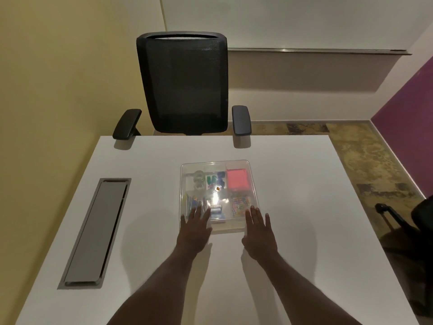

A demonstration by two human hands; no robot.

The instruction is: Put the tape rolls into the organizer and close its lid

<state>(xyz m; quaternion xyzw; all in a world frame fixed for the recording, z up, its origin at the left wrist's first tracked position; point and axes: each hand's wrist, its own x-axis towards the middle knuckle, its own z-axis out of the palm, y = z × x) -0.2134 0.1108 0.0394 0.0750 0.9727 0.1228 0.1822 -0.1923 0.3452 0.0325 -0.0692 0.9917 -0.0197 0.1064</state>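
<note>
Both forearms reach in from the near edge of the white table, the biggest thing in view, with a mesh office chair pushed up to its far edge and a grey cable hatch set along its left side. At the table's middle sits the clear plastic organizer, its transparent lid already lying over the compartments. The left hand rests flat with fingers spread on the near-left corner of the lid; the right hand lies flat, fingers loosely together, at the near-right corner, holding nothing. The clear tape rolls sit in the far-left compartment, beside a pink sticky-note pad at far right and coloured paper clips at near right. To finish well, I would press evenly at both near corners, then check that the far edge has seated too. No brand, label or writing is readable.
</note>
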